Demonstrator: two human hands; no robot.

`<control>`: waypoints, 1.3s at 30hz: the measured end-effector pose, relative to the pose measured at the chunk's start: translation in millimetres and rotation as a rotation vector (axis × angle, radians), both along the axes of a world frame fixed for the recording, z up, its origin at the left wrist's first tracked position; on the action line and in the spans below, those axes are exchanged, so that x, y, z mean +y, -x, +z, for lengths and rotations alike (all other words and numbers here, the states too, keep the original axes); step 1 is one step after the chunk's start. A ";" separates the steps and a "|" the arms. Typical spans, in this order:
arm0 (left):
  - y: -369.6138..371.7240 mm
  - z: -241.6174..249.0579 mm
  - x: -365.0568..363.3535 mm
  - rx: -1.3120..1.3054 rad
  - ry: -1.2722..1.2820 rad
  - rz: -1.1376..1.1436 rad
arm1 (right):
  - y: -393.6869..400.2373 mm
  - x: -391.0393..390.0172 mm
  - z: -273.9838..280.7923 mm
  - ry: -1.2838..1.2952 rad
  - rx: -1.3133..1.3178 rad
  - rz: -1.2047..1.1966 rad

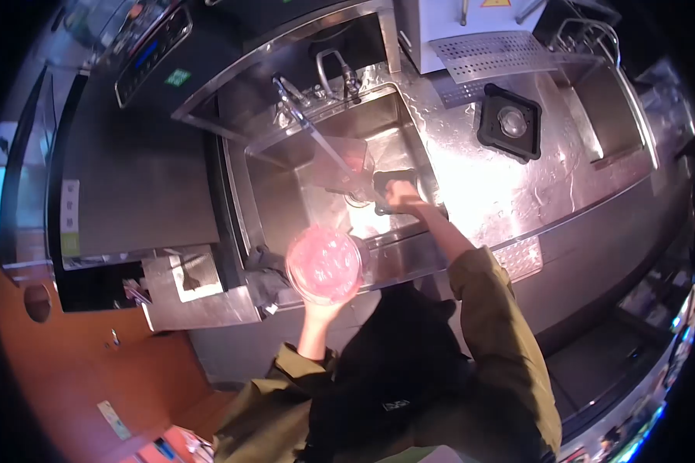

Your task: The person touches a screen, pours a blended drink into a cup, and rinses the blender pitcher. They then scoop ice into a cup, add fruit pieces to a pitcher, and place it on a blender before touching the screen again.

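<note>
My left hand (322,309) is closed around a clear round container (324,265) full of something pink and glossy, held over the sink's front edge. My right hand (401,194) grips the black handle of a clear blender jug (340,163), tilted inside the steel sink (267,202). The faucet (301,116) reaches over the jug, and its spout end looks close to the jug's side. Whether water is running I cannot make out. Fingers of both hands are partly hidden.
On the wet steel counter to the right lies a black square lid (510,123) with a clear centre. Behind it is a perforated metal tray (490,58). A dark cloth (264,274) hangs at the sink's front left. A second basin (606,112) is farther right.
</note>
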State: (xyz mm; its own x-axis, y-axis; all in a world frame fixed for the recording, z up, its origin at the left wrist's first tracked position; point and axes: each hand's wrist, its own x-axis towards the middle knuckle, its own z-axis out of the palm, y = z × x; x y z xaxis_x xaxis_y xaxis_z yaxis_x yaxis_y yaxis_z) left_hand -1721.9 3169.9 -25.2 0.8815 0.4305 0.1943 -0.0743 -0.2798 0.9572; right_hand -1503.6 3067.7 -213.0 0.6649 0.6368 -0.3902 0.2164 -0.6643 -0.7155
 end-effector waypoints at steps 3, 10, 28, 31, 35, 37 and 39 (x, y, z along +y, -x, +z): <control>8.9 -8.5 3.6 -0.036 -0.080 0.065 | 8.8 41.5 -8.4 0.170 0.077 -0.061; 19.1 -0.6 45.9 0.311 -0.223 -0.023 | 14.1 77.7 -39.5 -0.056 0.088 -0.176; -75.3 61.5 -44.9 -0.214 -0.280 -0.474 | 104.1 -169.9 133.2 0.452 -0.416 -0.331; -74.7 68.4 -136.0 -0.293 -0.179 -0.848 | 216.2 -262.4 144.0 0.028 -0.567 -0.814; -23.1 48.5 -294.4 -0.281 -0.065 -1.241 | 392.5 -350.0 100.1 0.251 -0.432 -1.072; 29.4 73.7 -391.2 -0.325 -0.016 -1.465 | 478.5 -373.6 106.5 0.224 -0.455 -1.318; 88.7 62.0 -469.1 -0.210 0.101 -1.684 | 561.0 -387.8 120.3 0.242 -0.430 -1.544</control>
State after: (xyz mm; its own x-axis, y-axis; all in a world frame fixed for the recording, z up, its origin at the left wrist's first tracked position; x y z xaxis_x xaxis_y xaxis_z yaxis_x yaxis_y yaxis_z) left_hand -1810.6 2700.8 36.8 0.3055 -0.8682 0.3911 -0.3215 0.2926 0.9006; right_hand -2064.6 2679.9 -92.7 0.6600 -0.7513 -0.0030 -0.5826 -0.5093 -0.6334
